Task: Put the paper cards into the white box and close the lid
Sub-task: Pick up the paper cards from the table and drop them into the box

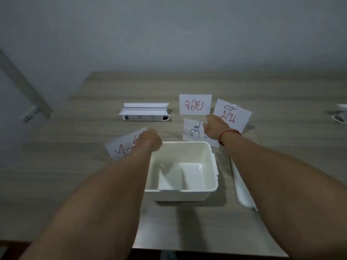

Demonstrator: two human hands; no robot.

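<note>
The white box (180,194) stands open in the middle of the table, and nothing lies inside it. Its lid (242,192) lies flat to the right, partly under my right forearm. My left hand (150,137) grips a blurred, tilted paper card with red writing (120,147), just left of the box's far corner. My right hand (216,126) pinches the left edge of a raised card with blue and red writing (234,113). Below that hand lies a card with blue writing (193,130). Farther back, a card with red letters (195,105) lies flat.
A white power strip with folded paper on top (144,113) sits behind the box to the left. A white object (340,113) shows at the right edge. The wooden table (75,184) ends near my body and meets the wall at the back.
</note>
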